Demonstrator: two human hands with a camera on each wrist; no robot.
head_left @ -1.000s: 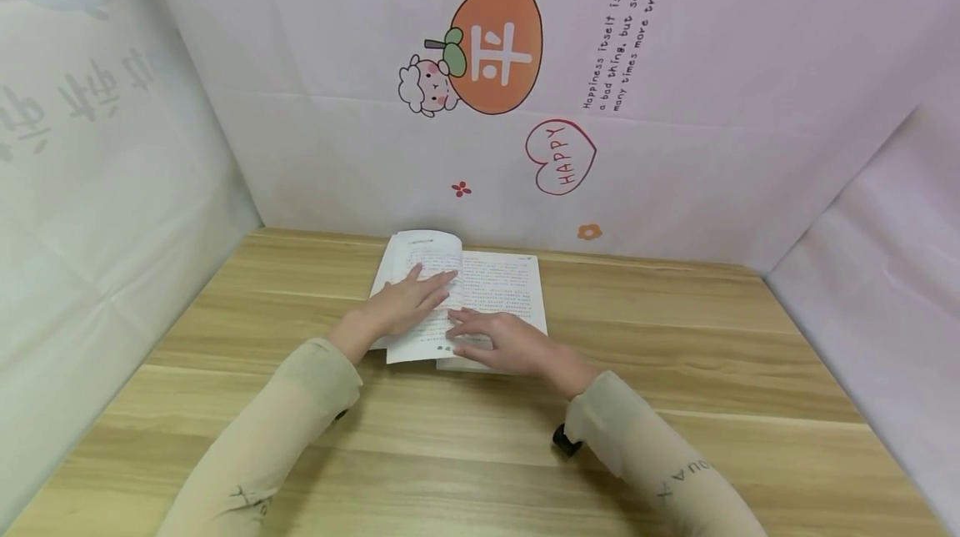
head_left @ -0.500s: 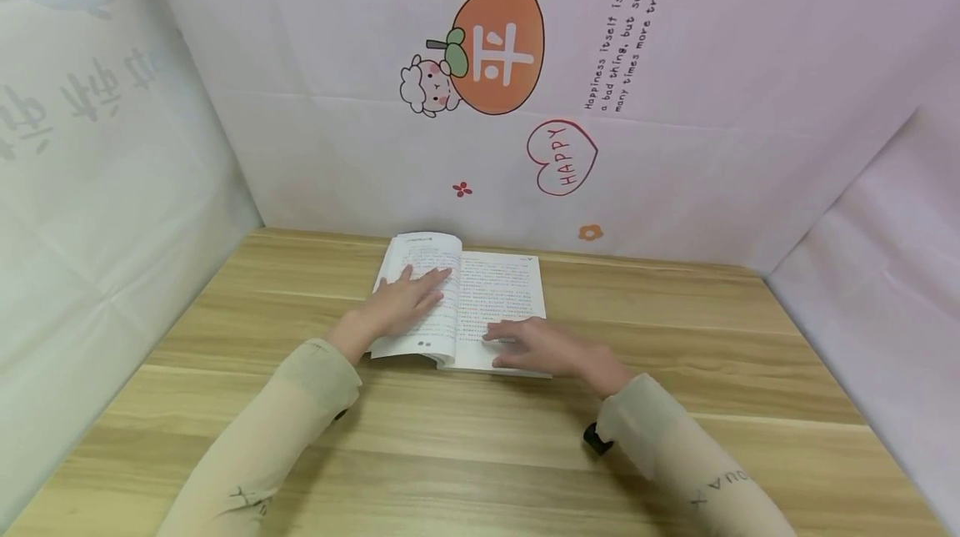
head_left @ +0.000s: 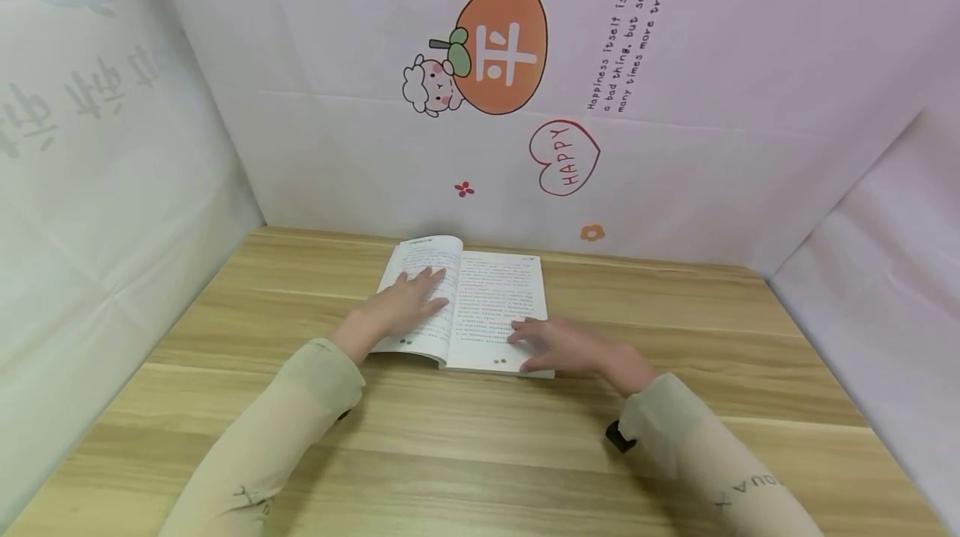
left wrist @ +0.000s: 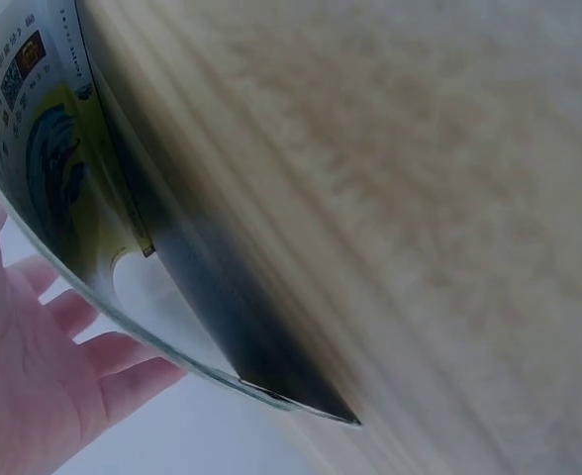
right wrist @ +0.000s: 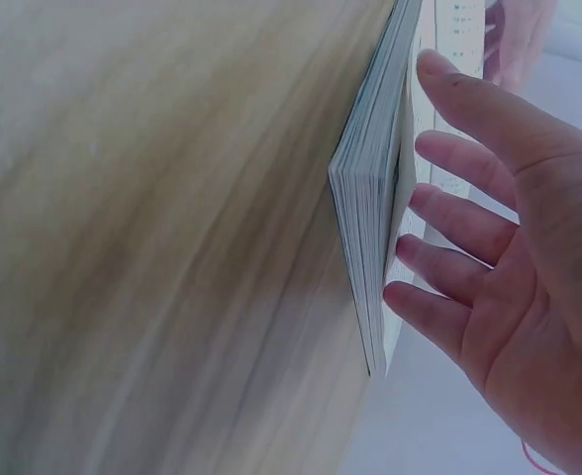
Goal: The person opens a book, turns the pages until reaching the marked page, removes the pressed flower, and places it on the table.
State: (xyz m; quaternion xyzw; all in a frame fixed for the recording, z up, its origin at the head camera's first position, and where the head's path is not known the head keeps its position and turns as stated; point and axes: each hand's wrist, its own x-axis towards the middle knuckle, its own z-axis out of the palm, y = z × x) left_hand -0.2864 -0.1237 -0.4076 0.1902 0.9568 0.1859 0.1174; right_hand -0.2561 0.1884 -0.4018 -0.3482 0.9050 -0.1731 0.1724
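Note:
An open book [head_left: 491,303] with printed pages lies near the back of the wooden table. My left hand [head_left: 401,306] rests on its left page, fingers spread. In the left wrist view that side of the book [left wrist: 83,178] bows up, with a coloured inner cover showing beneath. Over the lower right edge of the right page is my right hand [head_left: 558,345], its fingers loosely extended. The right wrist view shows the fingertips of the right hand [right wrist: 499,228] right at the top page, above the thick block of pages.
The wooden table [head_left: 480,454] reaches back to a white cloth wall [head_left: 337,162] printed with cartoons and lettering. More cloth walls stand on the left and right. A black band [head_left: 619,436] sits at the right sleeve.
The right hand has slid rightward from the middle of the book to the right page's edge. The turned page now lies on the left side, under the left hand, which has barely moved.

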